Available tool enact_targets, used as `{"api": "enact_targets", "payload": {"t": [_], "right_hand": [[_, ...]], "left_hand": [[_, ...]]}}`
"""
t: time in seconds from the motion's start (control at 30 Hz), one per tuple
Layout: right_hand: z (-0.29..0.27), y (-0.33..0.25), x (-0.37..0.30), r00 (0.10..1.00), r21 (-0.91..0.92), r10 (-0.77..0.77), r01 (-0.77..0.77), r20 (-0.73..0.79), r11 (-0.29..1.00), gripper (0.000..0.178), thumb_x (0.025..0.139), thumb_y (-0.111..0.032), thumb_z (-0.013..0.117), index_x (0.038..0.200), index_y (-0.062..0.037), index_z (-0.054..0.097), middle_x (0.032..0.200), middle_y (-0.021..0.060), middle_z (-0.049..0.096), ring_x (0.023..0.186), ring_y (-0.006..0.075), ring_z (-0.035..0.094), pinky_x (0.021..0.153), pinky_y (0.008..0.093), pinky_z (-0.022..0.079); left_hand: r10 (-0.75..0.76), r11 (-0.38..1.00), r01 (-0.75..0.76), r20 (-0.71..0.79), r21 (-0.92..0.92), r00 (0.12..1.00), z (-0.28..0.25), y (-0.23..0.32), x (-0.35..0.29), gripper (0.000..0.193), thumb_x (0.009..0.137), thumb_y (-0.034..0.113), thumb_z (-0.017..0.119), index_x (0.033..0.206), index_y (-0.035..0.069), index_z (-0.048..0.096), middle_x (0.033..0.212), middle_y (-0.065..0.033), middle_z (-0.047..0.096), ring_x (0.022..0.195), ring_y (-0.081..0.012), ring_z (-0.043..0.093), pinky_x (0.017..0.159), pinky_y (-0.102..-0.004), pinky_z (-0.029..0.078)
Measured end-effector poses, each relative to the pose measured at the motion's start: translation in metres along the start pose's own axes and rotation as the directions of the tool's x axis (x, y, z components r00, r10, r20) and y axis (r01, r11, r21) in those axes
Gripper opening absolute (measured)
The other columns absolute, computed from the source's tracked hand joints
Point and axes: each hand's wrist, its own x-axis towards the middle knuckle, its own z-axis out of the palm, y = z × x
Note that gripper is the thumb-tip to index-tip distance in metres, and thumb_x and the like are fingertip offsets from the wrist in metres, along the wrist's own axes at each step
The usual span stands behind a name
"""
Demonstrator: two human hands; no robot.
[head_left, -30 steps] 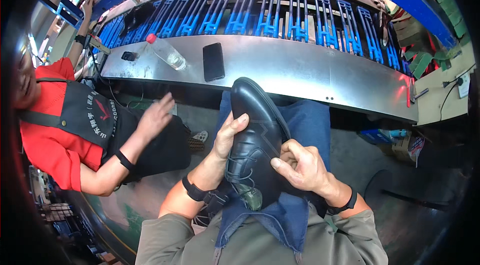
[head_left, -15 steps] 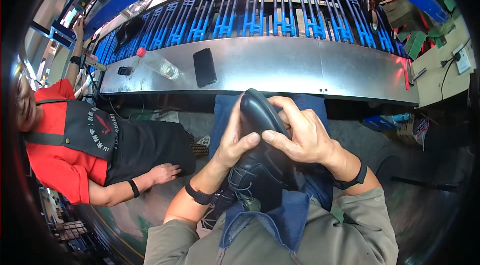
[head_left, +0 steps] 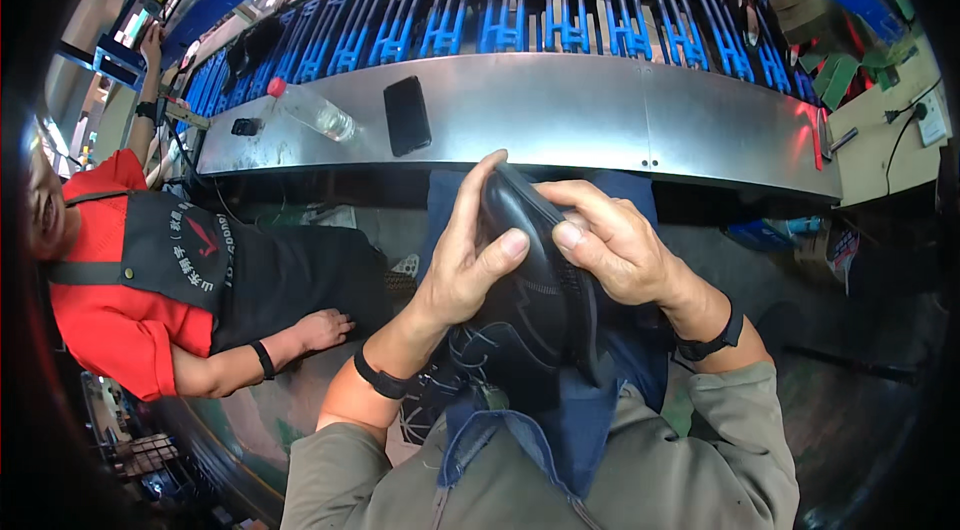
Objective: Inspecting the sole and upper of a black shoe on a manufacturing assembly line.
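Observation:
A black lace-up shoe (head_left: 520,295) is held over my lap, toe pointing away from me and tilted so the edge of its sole shows on the right. My left hand (head_left: 462,265) grips the left side near the toe, thumb lying on the upper. On the other side, my right hand (head_left: 615,245) is closed round the sole edge, its thumb pressed by the welt. The loose laces (head_left: 472,348) hang at the near left of the shoe. Under it lies my dark blue apron (head_left: 585,430). Some right fingertips are hidden behind the sole.
Ahead runs a metal ledge (head_left: 530,115) bearing a phone (head_left: 407,117), a clear bottle with a red cap (head_left: 315,112) and a small black object (head_left: 246,127). Behind it stand blue racks (head_left: 508,5) on a conveyor. A co-worker in a red shirt (head_left: 120,340) sits close at left.
The shoe has rolled so more of its sole edge faces right. My left fingers have come up past the toe, and the right thumb has shifted onto the welt.

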Motion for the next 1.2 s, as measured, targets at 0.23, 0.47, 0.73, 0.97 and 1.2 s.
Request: {"api": "enact_targets", "payload": {"t": [0.23,0.47,0.73,0.97,1.2], "right_hand": [[0.027,-0.008,-0.019,0.999,-0.538,-0.036,0.037,0.013,0.842,0.078,0.083,-0.030,0.079,0.135,0.0153,0.042,0.078,0.0221,0.069,0.066,0.0385,0.071,0.059,0.0434,0.058],[0.052,0.001,-0.054,0.987,-0.650,-0.022,-0.087,-0.157,0.755,0.075,0.086,-0.018,0.077,0.141,0.0158,0.040,0.085,0.0204,0.068,0.070,0.0328,0.072,0.062,0.0390,0.058],[0.076,0.006,-0.127,0.981,-0.739,0.088,-0.187,-0.171,0.647,0.087,0.077,-0.006,0.078,0.150,0.0119,0.033,0.139,0.0339,0.047,0.126,0.0477,0.053,0.104,0.0506,0.046],[0.039,0.020,-0.058,0.849,-0.751,-0.524,0.393,0.074,0.531,0.057,0.082,-0.016,0.067,0.138,-0.0212,0.061,0.150,0.0182,0.050,0.138,0.0403,0.047,0.109,0.0538,0.044],[0.015,0.014,0.000,0.895,-0.442,-0.388,0.263,-0.220,0.858,0.086,0.070,-0.016,0.090,0.146,-0.0079,0.050,0.144,0.0250,0.048,0.128,0.0433,0.053,0.109,0.0464,0.044]], "left_hand": [[-0.214,0.949,0.190,-0.070,-0.253,0.974,0.000,-0.033,-0.004,0.091,0.092,0.044,0.072,0.158,0.000,0.028,0.137,-0.0191,0.056,0.127,-0.0269,0.057,0.111,-0.0397,0.044],[-0.284,0.662,0.347,0.206,-0.665,0.936,-0.008,-0.075,-0.006,0.080,0.094,0.047,0.069,0.153,0.002,0.038,0.146,-0.0254,0.052,0.138,-0.0348,0.052,0.117,-0.0469,0.043],[-0.337,0.375,0.400,0.279,-0.836,0.899,0.001,-0.100,0.006,0.049,0.105,0.043,0.055,0.133,0.003,0.058,0.122,-0.0169,0.069,0.106,-0.0288,0.071,0.093,-0.0430,0.060],[-0.427,0.511,0.334,0.104,-0.792,0.898,0.002,-0.041,0.032,0.047,0.110,0.037,0.040,0.132,0.000,0.059,0.124,-0.0174,0.069,0.110,-0.0291,0.068,0.101,-0.0464,0.054],[-0.113,0.920,0.171,-0.178,0.352,0.977,-0.013,-0.040,-0.019,0.052,0.110,0.039,0.044,0.136,-0.004,0.058,0.111,-0.0073,0.067,0.087,-0.0110,0.062,0.074,-0.0274,0.053]]}}
